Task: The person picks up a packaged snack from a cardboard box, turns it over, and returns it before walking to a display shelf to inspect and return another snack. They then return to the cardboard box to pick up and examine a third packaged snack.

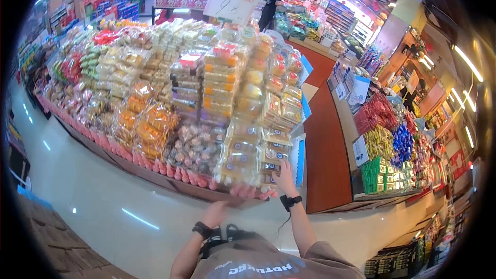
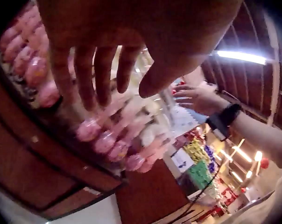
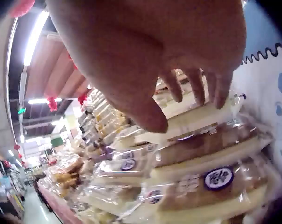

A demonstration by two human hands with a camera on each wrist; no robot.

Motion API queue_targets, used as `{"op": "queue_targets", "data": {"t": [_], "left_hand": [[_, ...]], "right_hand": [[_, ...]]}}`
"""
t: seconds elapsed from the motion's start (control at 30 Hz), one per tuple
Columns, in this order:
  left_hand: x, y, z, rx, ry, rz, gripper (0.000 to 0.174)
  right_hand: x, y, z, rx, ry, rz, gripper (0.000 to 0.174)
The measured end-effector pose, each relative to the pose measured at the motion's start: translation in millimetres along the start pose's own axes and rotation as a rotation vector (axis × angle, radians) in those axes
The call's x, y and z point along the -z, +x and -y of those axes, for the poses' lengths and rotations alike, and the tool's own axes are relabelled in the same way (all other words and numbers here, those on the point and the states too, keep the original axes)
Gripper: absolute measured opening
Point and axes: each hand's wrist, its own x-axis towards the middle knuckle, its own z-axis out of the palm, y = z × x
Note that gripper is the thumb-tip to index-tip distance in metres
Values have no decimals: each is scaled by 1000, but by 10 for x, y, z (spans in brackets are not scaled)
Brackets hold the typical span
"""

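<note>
My right hand [image 1: 283, 181] reaches over the front right corner of the display, beside stacked clear-wrapped sliced cakes [image 1: 275, 151]. In the right wrist view its fingers [image 3: 197, 88] hang down over the top of the stack, slightly bent, with the thumb apart. A wrapped cake [image 3: 215, 182] with an oval purple-rimmed label lies just below. My left hand [image 1: 215, 214] is held low in front of the counter's edge. Its spread fingers [image 2: 102, 77] point down near a row of pink balloon-like trim [image 2: 106, 141] and hold nothing.
Bagged snacks [image 1: 150, 124] and wrapped round sweets [image 1: 194, 147] fill the display to the left. A price sign [image 1: 230, 5] stands above it. On the right, a red-brown counter [image 1: 325, 150] leads to bright candy piles [image 1: 380, 142]. Another person [image 1: 269, 1] stands farther back.
</note>
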Motion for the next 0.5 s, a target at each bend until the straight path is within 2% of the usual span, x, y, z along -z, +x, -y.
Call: {"op": "queue_targets", "data": {"t": [0.1, 0.17, 0.2, 0.27, 0.33, 0.43, 0.5], "left_hand": [[275, 500, -787, -58, -45, 122, 34], [220, 713, -984, -308, 15, -38, 32], [177, 804, -989, -333, -49, 19, 30], [117, 947, -1022, -263, -92, 126, 30], [115, 1074, -1097, -214, -86, 200, 32], [97, 1389, -1213, -227, 47, 188, 33], [86, 1581, -1282, -276, 25, 133, 34]], "right_hand": [[6, 141, -55, 4, -109, 13, 66], [56, 158, -17, 14, -203, 33, 67], [41, 153, -56, 32, -211, 12, 68], [37, 160, -159, 67, -227, -32, 69], [73, 176, -169, 32, -227, 32, 70], [148, 315, -205, -2, -245, 106, 70], [204, 414, -207, -27, -235, 133, 69]]}}
